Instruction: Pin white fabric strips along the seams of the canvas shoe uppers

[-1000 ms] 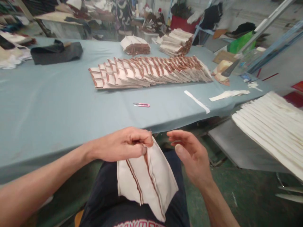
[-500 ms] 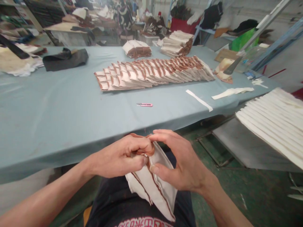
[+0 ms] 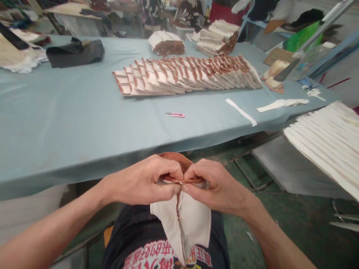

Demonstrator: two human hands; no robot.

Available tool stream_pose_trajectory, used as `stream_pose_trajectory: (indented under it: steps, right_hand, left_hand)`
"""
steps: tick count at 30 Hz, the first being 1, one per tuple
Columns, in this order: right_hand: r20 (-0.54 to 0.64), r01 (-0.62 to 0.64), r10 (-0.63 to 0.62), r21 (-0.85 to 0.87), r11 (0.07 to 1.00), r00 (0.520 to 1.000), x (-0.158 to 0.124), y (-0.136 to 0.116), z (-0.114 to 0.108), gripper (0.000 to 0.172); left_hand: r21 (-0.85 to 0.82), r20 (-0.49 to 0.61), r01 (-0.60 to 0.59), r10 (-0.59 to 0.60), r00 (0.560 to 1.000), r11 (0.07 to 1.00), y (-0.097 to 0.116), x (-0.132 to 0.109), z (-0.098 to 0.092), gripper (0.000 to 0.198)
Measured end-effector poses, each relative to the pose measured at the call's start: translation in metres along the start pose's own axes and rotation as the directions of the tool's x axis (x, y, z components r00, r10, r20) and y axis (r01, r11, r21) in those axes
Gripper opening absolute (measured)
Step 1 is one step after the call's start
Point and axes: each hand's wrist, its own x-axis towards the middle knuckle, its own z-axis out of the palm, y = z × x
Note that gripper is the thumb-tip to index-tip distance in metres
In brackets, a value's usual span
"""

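A cream fabric piece [image 3: 195, 218] with a brown leather-like band [image 3: 175, 158] along its top hangs over my lap, a dark seam running down its middle. My left hand [image 3: 153, 181] pinches the band's edge between thumb and bent fingers. Right beside it, my right hand [image 3: 209, 183] pinches the same edge, the two thumb tips almost meeting at the seam. The fingers hide the exact spot they grip. On the table ahead lie pink-handled thread snips [image 3: 175, 114], apart from both hands.
A long overlapping row of cream-and-brown pieces [image 3: 185, 76] spans the blue-covered table [image 3: 70, 123]. Two stacks [image 3: 166, 43] stand behind it. White strips [image 3: 241, 112] lie at the right. A pile of white pieces [image 3: 328, 142] rests on a stand at the right.
My right hand, spread against the fabric before, now pinches the band beside my left hand. The piece has turned so its seam hangs down the middle. The view has tilted downward.
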Motion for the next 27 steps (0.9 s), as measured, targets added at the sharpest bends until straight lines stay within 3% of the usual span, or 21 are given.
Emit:
stream_pose_trajectory:
  steps: [5, 10, 13, 18, 22, 24, 27]
  right_hand:
    - [0.04, -0.014, 0.013, 0.008, 1.0, 0.999, 0.003, -0.005, 0.001, 0.019]
    - [0.076, -0.016, 0.016, 0.001, 1.0, 0.997, 0.005, -0.008, -0.001, 0.016]
    - [0.107, -0.035, 0.031, 0.039, 0.999, 0.994, 0.005, -0.008, -0.002, 0.017]
    - [0.169, -0.085, 0.077, 0.038, 0.996, 0.983, 0.004, -0.016, -0.004, 0.012]
    - [0.156, -0.073, 0.071, 0.006, 0.997, 0.985, 0.005, -0.018, -0.006, 0.008]
    - [0.125, -0.06, 0.061, -0.017, 0.998, 0.99, 0.006, -0.011, -0.01, 0.006]
    - [0.094, -0.085, 0.084, 0.014, 0.996, 0.992, 0.006, 0.003, -0.02, 0.011]
  left_hand:
    - [-0.207, 0.155, 0.046, -0.014, 0.988, 0.977, -0.005, 0.001, -0.013, 0.042]
    - [-0.164, 0.299, 0.054, -0.003, 0.954, 0.985, -0.005, 0.005, -0.02, 0.041]
    - [-0.093, 0.315, 0.007, 0.022, 0.949, 0.996, -0.003, 0.004, -0.022, 0.037]
    - [0.159, 0.196, -0.089, 0.057, 0.979, 0.983, -0.004, -0.003, -0.009, 0.029]
    - [0.308, -0.032, -0.186, 0.206, 0.978, 0.933, -0.011, -0.007, 0.015, 0.027]
    - [0.282, -0.126, -0.193, 0.236, 0.964, 0.94, -0.012, -0.009, 0.023, 0.027]
    - [0.12, -0.208, -0.123, 0.146, 0.967, 0.985, -0.009, -0.014, 0.025, 0.03]
